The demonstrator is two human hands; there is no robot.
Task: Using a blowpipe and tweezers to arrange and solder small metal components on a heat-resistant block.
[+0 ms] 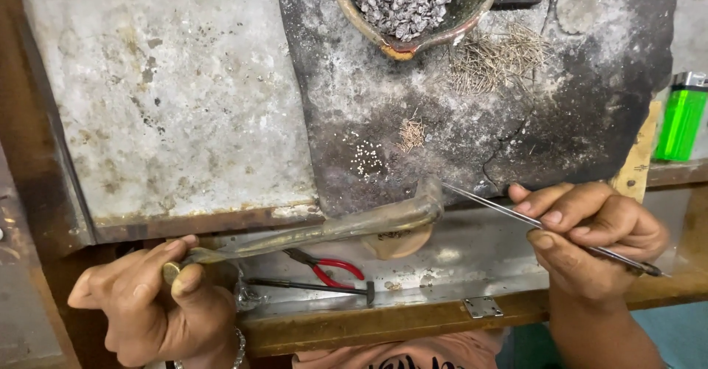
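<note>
A: What is in each hand?

B: The left hand [151, 299] is closed around the near end of a bent pipe [332, 229]. The pipe runs right and far, and its tip curls up at the near edge of the dark block [590, 103]. The right hand [590, 229] pinches thin tweezers [501, 207] in its fingers. Their point is just beside the pipe tip.

A: What else is around?

B: On the block, a little far from the tip, lie tiny white beads [366, 158] and a small bunch of short wires [411, 133]. They sit near each other but apart. Farther off is a clay bowl [472, 15] full of grey bits [402, 0]. To its right is a bigger heap of thin wires [498, 60]. A grey slab [169, 88] lies left of the block, touching it.

A: Is anything in the way?

B: Not between the tip and the beads. That bit of the block is bare. Under the pipe, in the tray [442, 266], lie red pliers [328, 266] and a small hammer [317, 286]. They are lower down and do not touch the pipe.

A: And the edges?

B: The block has a crack [509, 155] on its right side. A green lighter [681, 116] stands on the surface at the far right, well apart from both hands. The wood rim [413, 317] with a hinge [482, 307] runs along the near side.
</note>
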